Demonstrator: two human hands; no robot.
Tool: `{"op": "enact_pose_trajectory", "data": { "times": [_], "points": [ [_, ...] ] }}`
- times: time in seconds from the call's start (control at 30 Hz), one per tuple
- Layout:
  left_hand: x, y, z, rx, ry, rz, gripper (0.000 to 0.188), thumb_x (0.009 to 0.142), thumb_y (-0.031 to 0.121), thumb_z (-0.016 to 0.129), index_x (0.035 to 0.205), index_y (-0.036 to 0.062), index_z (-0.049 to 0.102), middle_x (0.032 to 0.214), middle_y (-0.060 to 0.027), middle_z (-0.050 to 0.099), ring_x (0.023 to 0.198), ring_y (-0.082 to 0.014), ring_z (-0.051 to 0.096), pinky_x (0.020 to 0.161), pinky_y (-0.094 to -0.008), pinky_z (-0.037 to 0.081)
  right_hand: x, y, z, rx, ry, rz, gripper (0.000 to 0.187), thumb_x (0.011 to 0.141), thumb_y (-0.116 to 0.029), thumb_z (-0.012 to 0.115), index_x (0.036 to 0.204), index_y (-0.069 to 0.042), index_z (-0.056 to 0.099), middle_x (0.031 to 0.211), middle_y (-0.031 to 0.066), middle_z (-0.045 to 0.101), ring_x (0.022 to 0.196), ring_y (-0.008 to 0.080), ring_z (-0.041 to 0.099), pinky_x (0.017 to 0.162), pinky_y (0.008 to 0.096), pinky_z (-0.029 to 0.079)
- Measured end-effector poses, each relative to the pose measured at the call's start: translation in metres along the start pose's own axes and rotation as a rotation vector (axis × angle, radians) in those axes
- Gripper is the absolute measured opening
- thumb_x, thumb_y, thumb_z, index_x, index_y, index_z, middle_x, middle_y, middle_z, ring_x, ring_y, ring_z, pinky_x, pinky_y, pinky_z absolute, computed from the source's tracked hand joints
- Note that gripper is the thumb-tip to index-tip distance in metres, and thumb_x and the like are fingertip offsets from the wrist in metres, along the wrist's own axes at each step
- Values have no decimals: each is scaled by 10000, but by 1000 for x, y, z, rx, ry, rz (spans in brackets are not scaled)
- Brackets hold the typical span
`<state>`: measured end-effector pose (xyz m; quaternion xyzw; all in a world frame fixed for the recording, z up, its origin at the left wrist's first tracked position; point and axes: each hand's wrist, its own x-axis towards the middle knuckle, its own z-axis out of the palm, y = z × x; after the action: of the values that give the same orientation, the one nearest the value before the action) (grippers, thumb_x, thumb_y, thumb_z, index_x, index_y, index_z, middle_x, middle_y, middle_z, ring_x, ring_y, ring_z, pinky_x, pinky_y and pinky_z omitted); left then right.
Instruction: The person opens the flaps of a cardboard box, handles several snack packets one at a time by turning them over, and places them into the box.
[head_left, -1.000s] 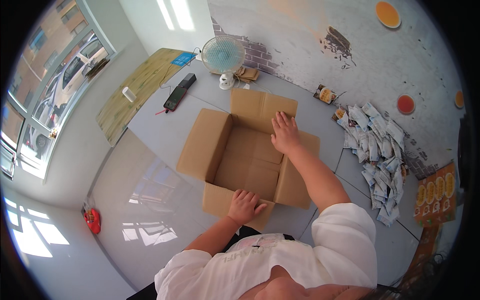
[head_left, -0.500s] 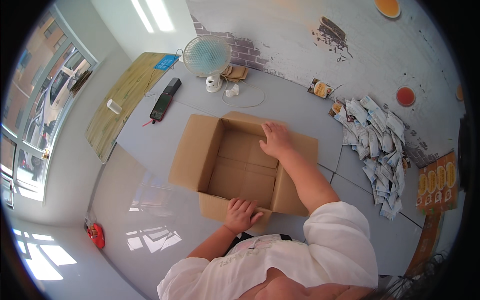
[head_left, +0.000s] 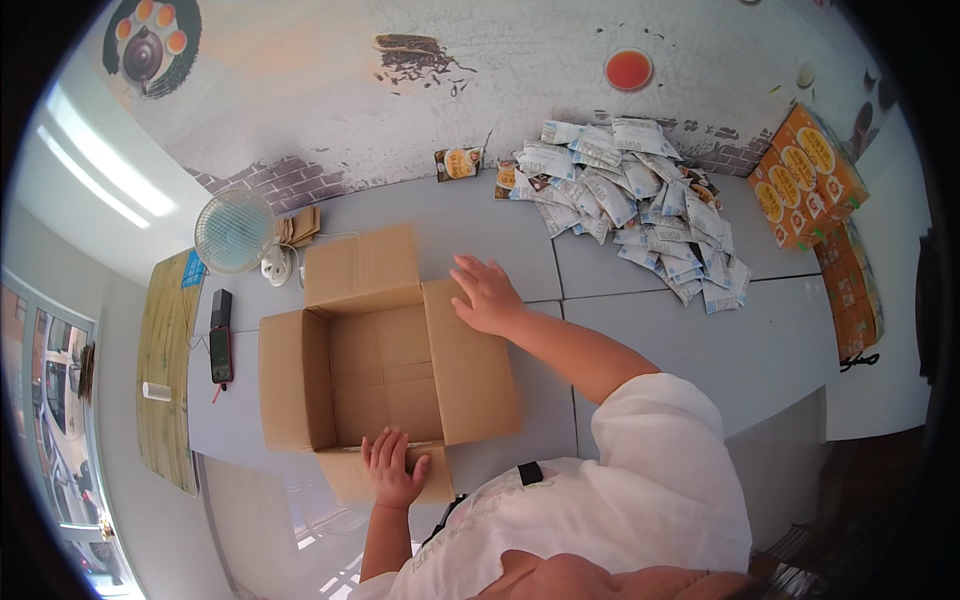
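Observation:
An open brown cardboard box [head_left: 384,352] stands on the grey table before me, its flaps folded outward and its inside bare. My left hand [head_left: 394,470] rests on the box's near edge and near flap, fingers stretched over the rim and thumb out to the side. My right hand [head_left: 487,296] is at the far corner of the right flap [head_left: 478,375], fingers spread and holding nothing. Whether its palm touches the flap I cannot tell. To the far right lies a heap of white and blue sachets [head_left: 640,200], out of reach of both hands.
A small fan [head_left: 235,232] stands at the far left, with a phone [head_left: 221,355] nearer me. Against the wall lies a single dark packet [head_left: 459,163]. An orange carton [head_left: 810,180] stands beyond the sachets. At the left is a wooden board [head_left: 165,330] with a white cylinder [head_left: 156,391].
The view has swung right, bringing the sachets and orange carton further in. My right hand has left the far inner edge for the right flap. The far flap now lies spread outward.

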<state>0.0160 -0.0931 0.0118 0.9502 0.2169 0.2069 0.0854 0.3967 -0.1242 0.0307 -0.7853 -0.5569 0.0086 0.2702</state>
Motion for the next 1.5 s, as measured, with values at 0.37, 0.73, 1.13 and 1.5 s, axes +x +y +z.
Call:
{"op": "enact_pose_trajectory", "data": {
  "times": [0.37,0.73,1.13,1.5],
  "points": [
    [73,53,-14,-35,70,66,393,837,169,661,1208,90,557,1325,-102,549,1263,-316,504,1132,-553,253,-60,202,-111,-436,168,496,579,854,-305,636,1345,-24,512,1516,156,361,1437,277,295,1137,560,242],
    [247,93,25,-152,-135,292,179,846,123,664,1021,87,662,1152,-68,654,1188,-279,565,1060,-482,387,-27,270,-176,-531,161,370,613,871,-339,616,1378,-21,486,1545,149,325,1454,258,263,1152,547,215],
    [439,42,159,-279,-277,-401,413,898,255,631,1227,8,594,1204,-179,633,1173,-322,573,962,-411,477,111,306,-168,-356,139,347,754,849,-449,648,1425,-20,422,1527,182,344,1402,283,357,1128,446,322],
    [534,-31,273,-610,-13,-750,607,881,244,665,1373,-43,459,1341,-205,545,1214,-298,546,998,-381,441,131,363,-123,-568,330,156,542,840,-433,651,1192,-21,628,1122,179,661,1110,290,600,1006,423,422]
  ]
}}
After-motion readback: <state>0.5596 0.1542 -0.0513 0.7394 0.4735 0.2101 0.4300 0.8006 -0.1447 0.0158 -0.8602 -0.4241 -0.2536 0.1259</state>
